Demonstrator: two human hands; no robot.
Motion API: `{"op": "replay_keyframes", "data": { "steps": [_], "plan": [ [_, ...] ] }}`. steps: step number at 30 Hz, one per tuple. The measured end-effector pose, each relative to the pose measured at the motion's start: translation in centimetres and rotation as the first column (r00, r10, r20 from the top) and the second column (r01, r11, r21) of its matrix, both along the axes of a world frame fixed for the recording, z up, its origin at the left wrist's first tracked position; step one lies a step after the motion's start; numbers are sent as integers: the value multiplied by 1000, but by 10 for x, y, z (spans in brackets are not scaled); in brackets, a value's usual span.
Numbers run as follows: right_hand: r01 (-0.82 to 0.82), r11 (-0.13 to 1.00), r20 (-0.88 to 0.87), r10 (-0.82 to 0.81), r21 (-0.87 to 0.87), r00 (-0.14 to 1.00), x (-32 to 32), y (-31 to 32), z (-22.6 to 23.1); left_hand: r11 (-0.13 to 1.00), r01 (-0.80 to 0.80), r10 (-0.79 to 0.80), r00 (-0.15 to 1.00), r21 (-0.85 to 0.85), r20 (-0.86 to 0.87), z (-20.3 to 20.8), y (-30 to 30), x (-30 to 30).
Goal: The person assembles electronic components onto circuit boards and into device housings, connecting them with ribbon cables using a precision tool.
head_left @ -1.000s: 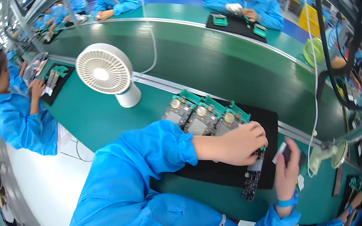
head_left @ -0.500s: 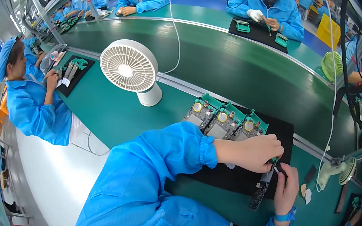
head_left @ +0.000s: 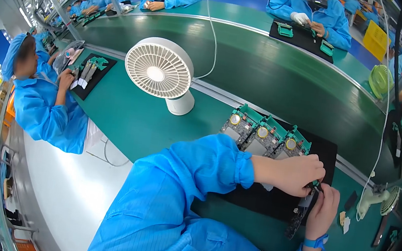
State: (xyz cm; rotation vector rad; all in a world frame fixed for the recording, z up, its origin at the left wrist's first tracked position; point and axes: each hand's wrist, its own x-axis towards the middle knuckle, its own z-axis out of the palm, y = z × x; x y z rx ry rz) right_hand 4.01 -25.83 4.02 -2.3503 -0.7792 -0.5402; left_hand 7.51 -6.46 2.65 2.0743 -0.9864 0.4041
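Note:
My left hand (head_left: 297, 174) reaches across the black mat (head_left: 329, 157), its fingers closed round the top end of a narrow dark circuit board (head_left: 296, 222). A bit of green shows at that end, beside the fingertips. The board's lower end points toward me, past the mat's edge. My right hand (head_left: 324, 209), with a blue band at the wrist, is closed in a pinch at the same end, on a small black piece whose kind I cannot make out. Three circuit boards (head_left: 263, 146) with green plastic frames and round coin cells lie side by side beyond my left forearm, which partly covers them.
A white fan (head_left: 160, 69) stands left of the boards, and a small pale green fan (head_left: 376, 202) at the right. Near it lie pale scraps (head_left: 345, 223). Beyond runs a green conveyor belt (head_left: 249, 66). Co-workers in blue sit at the left and across the belt.
The whole view has shifted, so the bench appears further right. Both hands stay at the top end of the held board, with the right fingers slightly closer to the left ones.

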Motion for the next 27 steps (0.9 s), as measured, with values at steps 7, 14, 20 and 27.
{"op": "replay_keyframes", "data": {
  "steps": [7,14,20,27],
  "plan": [
    [16,866,-201,98,500,975,15,-2,40,970,237,-221,947,44,-235,22,32,3],
    [-143,967,-154,178,212,972,6,7,28,939,342,-322,850,-28,-417,22,32,19],
    [-203,979,-93,202,-5,975,-1,4,25,924,382,-338,850,30,-404,23,33,21],
    [-200,979,-41,201,28,979,2,-4,21,909,417,-382,824,-8,-419,23,35,23]
  ]
}}
